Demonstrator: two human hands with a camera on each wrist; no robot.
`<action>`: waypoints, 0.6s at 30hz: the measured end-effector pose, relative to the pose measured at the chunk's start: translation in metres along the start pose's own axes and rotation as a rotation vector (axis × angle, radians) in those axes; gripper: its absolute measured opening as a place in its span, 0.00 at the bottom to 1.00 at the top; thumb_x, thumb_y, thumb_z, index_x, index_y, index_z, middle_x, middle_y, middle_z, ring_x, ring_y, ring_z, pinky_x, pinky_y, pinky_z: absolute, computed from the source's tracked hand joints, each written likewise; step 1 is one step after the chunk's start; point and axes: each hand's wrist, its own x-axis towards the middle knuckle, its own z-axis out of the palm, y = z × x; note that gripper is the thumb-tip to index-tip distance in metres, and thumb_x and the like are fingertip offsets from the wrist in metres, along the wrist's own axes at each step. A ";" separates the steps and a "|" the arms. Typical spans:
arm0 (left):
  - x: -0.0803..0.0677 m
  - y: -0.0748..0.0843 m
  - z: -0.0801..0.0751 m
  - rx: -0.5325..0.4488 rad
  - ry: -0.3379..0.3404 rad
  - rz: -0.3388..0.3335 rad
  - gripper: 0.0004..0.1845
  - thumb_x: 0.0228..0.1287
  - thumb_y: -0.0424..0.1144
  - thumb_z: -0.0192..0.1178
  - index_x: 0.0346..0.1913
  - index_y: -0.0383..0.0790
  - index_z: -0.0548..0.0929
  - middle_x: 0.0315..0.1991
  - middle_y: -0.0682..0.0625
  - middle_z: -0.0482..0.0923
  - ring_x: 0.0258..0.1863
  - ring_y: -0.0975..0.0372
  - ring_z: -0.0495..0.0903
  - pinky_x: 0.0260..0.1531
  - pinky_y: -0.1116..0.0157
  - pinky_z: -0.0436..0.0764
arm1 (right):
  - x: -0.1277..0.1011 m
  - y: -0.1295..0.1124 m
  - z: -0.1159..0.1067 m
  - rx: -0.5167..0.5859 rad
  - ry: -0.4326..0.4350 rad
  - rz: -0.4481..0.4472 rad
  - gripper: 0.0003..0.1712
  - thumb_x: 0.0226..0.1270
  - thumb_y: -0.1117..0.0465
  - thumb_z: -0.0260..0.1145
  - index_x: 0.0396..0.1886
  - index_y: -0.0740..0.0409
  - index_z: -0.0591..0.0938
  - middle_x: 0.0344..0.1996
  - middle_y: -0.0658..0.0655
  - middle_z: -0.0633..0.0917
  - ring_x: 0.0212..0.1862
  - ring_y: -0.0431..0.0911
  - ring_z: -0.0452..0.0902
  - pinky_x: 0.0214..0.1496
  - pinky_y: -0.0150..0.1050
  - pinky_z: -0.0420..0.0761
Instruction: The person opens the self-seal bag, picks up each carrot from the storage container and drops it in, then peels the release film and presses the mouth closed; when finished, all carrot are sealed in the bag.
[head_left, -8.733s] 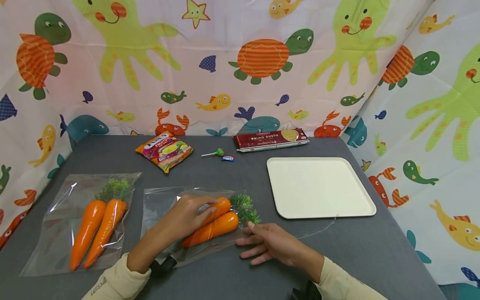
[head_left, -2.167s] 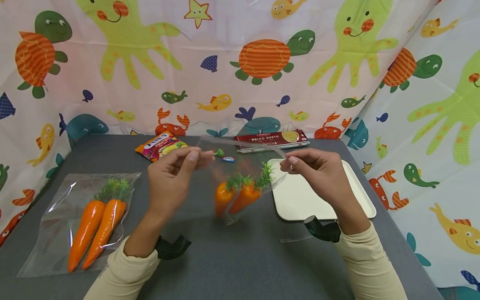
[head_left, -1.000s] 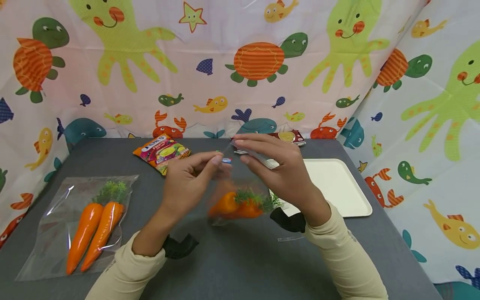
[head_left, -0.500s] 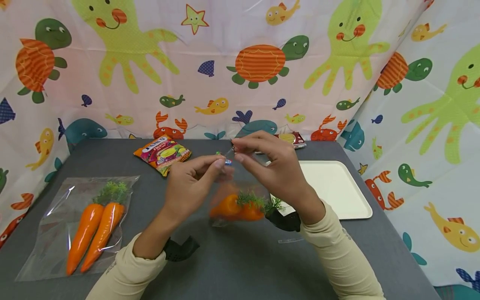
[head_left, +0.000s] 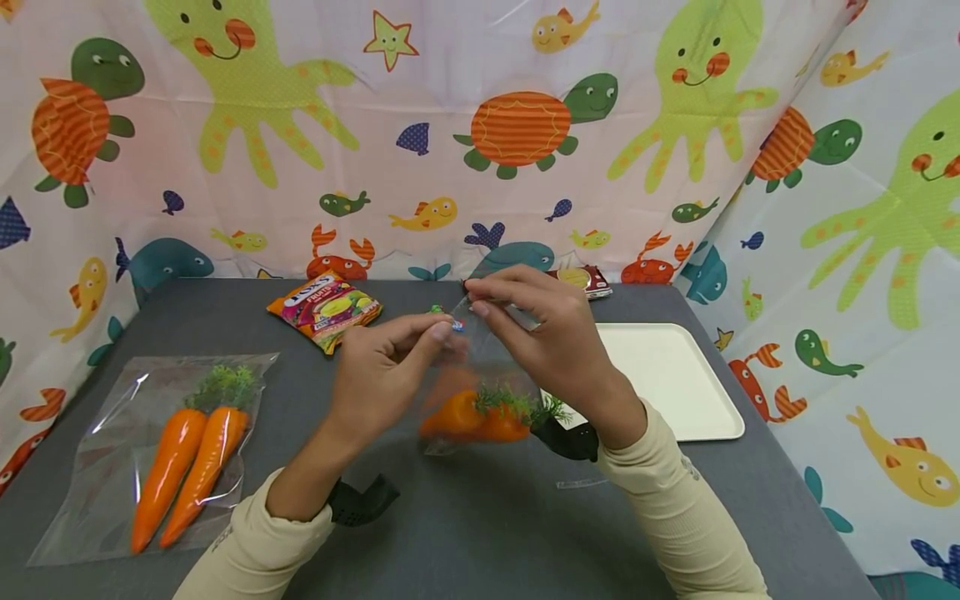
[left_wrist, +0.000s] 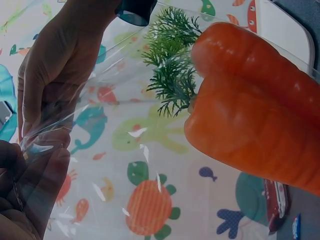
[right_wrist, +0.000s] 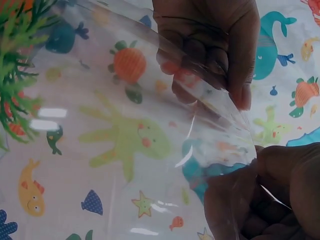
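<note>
Between my two hands a clear plastic bag [head_left: 441, 383] hangs over the table, with two orange carrots [head_left: 457, 414] and their green tops in its lower part. My left hand [head_left: 382, 367] pinches the bag's upper edge between thumb and fingers. Close beside it, my right hand [head_left: 547, 329] pinches the same edge a little higher and further right. In the right wrist view the film [right_wrist: 115, 185] stretches taut from the fingers. The left wrist view shows the carrots [left_wrist: 250, 120] lying side by side, greenery [left_wrist: 172, 65] toward the right hand.
Flat at the left lies another clear bag [head_left: 97, 450] with two carrots [head_left: 174, 458]. Behind are a candy packet [head_left: 326, 310], a lollipop [head_left: 437, 308], a small blue-wrapped sweet [head_left: 457, 326] and a red spaghetti packet [head_left: 588, 281]. A cream tray [head_left: 667, 379] stands right; a clear strip [head_left: 581, 483] lies in front.
The bag of carrots, first lying on the table, has been lifted. The hands, wide apart at its edge 2.2 seconds ago, have come together. Over the last half second they barely move.
</note>
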 end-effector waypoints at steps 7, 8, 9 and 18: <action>0.000 0.000 0.000 0.015 0.000 0.015 0.09 0.63 0.21 0.61 0.44 0.26 0.86 0.33 0.45 0.87 0.32 0.59 0.87 0.32 0.64 0.84 | 0.000 0.000 -0.002 -0.042 -0.042 -0.015 0.15 0.59 0.72 0.71 0.47 0.69 0.85 0.39 0.59 0.86 0.43 0.45 0.83 0.44 0.34 0.81; 0.000 0.000 0.000 0.016 0.001 0.017 0.09 0.62 0.21 0.61 0.44 0.26 0.86 0.32 0.45 0.87 0.32 0.59 0.87 0.32 0.64 0.84 | 0.000 0.000 -0.002 -0.046 -0.050 -0.016 0.15 0.59 0.72 0.70 0.47 0.69 0.85 0.40 0.59 0.86 0.44 0.45 0.83 0.45 0.34 0.81; 0.000 0.000 0.000 0.014 0.003 0.018 0.09 0.62 0.21 0.61 0.44 0.26 0.86 0.32 0.45 0.87 0.32 0.59 0.87 0.32 0.64 0.84 | 0.000 0.001 -0.002 -0.051 -0.059 -0.018 0.15 0.60 0.72 0.70 0.48 0.69 0.85 0.40 0.59 0.86 0.44 0.46 0.83 0.47 0.35 0.81; -0.001 0.000 0.001 0.031 -0.002 -0.007 0.08 0.64 0.24 0.62 0.43 0.29 0.87 0.32 0.48 0.87 0.31 0.61 0.87 0.16 0.71 0.75 | -0.003 0.002 -0.004 -0.075 -0.086 -0.017 0.15 0.63 0.76 0.65 0.49 0.70 0.84 0.43 0.60 0.86 0.46 0.47 0.83 0.50 0.37 0.80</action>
